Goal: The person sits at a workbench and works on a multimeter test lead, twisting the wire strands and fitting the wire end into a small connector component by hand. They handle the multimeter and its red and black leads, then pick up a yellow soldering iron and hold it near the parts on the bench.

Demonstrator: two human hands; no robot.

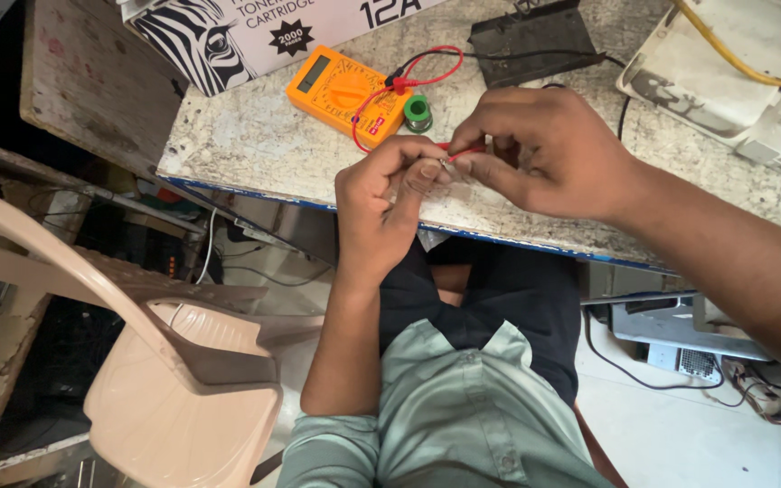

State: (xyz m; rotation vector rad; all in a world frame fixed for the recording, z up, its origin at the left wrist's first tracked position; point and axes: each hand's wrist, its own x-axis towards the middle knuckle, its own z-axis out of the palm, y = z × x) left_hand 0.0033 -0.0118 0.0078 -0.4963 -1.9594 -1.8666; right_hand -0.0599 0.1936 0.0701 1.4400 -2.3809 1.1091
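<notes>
Head view, looking down over the bench edge. We see the left hand (389, 203) and the right hand (535, 149) meeting just above the front edge of the worn bench (255, 136). Both are pinched on a thin red probe (461, 152): the right hand's fingers clasp its body, while the left thumb and forefinger close on its small metal tip; what else, if anything, sits between the left fingertips is too small for us to tell. The probe lies between the two hands, over the bench's near edge.

Behind the hands, an orange meter (341, 90) lies flat on the bench, its red lead (427, 68) looping toward the hands and partly hidden by them. A green solder spool (418, 113) stands just beside the meter's right end. Further back we see a box (246, 32) with a zebra print, a dark flat device (531, 41), and at the far right a pale machine (725, 86) crossed by a yellow cable (734, 54).

Below the bench, a beige plastic chair (174, 361) stands at left, near the person's knees; cables and equipment lie on the floor at right.
</notes>
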